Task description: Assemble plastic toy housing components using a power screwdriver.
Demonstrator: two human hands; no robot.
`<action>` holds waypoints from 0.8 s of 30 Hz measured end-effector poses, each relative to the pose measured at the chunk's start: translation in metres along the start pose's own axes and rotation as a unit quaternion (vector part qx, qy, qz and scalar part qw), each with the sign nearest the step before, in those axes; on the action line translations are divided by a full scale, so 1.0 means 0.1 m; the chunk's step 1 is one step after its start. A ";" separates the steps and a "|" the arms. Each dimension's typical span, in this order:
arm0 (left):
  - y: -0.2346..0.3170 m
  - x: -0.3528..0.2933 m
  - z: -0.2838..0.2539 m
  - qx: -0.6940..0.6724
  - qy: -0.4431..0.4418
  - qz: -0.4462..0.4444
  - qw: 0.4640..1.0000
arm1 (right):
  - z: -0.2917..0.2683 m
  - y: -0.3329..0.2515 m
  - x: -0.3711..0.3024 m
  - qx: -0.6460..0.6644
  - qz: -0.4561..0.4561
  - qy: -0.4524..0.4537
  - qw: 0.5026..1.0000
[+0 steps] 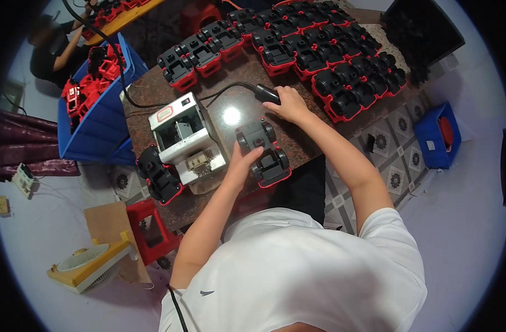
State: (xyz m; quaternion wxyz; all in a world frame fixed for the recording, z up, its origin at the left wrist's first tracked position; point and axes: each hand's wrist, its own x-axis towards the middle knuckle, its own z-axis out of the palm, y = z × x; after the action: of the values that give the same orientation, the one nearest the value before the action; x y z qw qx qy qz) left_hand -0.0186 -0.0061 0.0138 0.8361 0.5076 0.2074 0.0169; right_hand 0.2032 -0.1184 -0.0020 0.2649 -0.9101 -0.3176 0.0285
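Note:
My left hand (243,164) grips a black-and-red toy car chassis (274,167) by its left side, thumb on top. The chassis lies wheels-up at the near edge of the stone-topped table (231,99). Farther off, my right hand (290,104) is closed around a black corded power screwdriver (266,94), which lies nearly flat above the tabletop. Its tip is hidden by my hand. Left of the held chassis stands a white machine (182,138) with an open top and a small front tray. Another toy car chassis (158,173) sits at its left side.
Rows of similar chassis (314,47) fill the table's far side. A blue crate (92,130) of red parts stands at the left, a blue bin (438,135) on the floor at right. A red stool (148,229) and yellow fan (89,263) are lower left. Another person (56,55) works at far left.

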 end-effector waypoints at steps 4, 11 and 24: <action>0.01 0.00 0.01 0.010 0.000 -0.006 1.000 | 0.01 0.01 0.27 -0.042 0.013 -0.106 0.993; 0.03 -0.03 0.04 -0.008 -0.005 -0.006 1.000 | -0.02 0.06 -0.16 -0.037 -0.025 -0.080 0.996; -0.03 0.02 -0.05 -0.011 -0.010 -0.002 1.000 | -0.82 -0.48 -0.41 0.470 0.097 -0.247 0.842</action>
State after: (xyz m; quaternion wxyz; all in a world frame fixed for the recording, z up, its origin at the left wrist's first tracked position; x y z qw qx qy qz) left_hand -0.0194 -0.0031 0.0086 0.8435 0.4985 0.1994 0.0126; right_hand 0.1619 -0.1494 0.0875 0.5693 -0.6657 -0.2315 0.4233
